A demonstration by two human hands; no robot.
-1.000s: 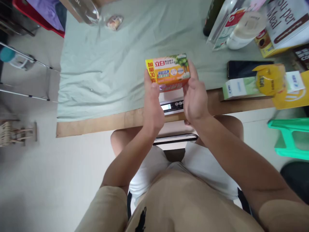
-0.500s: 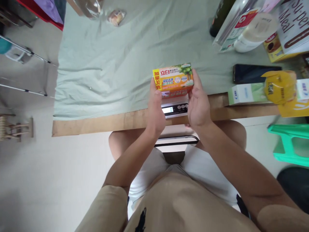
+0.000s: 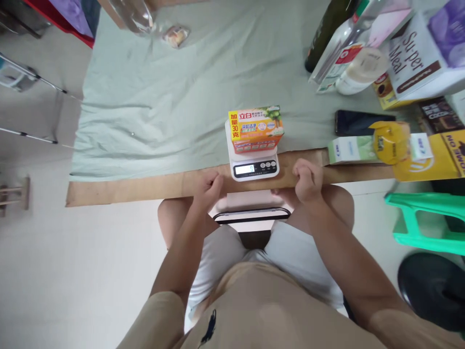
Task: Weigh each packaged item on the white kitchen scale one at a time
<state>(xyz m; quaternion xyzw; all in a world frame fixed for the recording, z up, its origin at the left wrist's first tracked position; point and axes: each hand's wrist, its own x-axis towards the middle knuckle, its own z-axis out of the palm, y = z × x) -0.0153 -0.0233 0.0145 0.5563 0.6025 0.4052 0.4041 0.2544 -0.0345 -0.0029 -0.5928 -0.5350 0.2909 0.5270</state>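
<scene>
We have the orange, yellow-ended rectangular cardboard box (image 3: 256,130) sitting on the white plastic digital scale (image 3: 254,158) (its lit display (image 3: 244,169) faces us). Our left hand (image 3: 208,190) and right hand (image 3: 308,180), fingers curled and pressed together in loose fists, flank the scale at the flat brown strip (image 3: 145,188) edging the pale-green cloth (image 3: 174,102).

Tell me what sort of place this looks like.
Probably a room in a home: a cloth-covered table holds packaged groceries, including a Su-per Meal box, beside a digital scale carrying an orange box, with a green plastic stool nearby.
</scene>
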